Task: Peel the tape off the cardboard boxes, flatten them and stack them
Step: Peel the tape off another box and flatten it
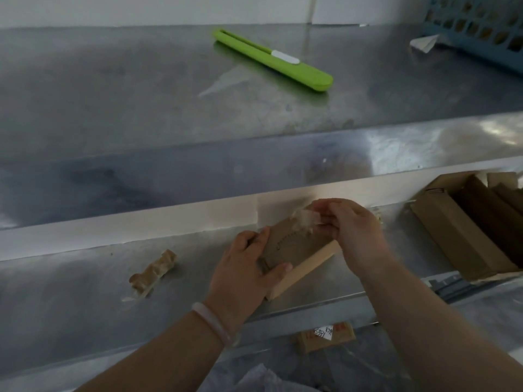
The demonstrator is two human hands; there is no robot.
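**Steel work surface, read left to right.** A crumpled wad of tape lies on the metal, well apart from the hands. The left hand clamps the near-left end of a small cardboard box, thumb curled over its brown top face. The box lies between the two hands, its long axis running diagonally from near-left to far-right, with a pale side face turned toward the viewer. At the far-right end, the right hand pinches a whitish strip of tape, apparently partly lifted, though blur obscures the detail. Other cardboard boxes lie well to the right.
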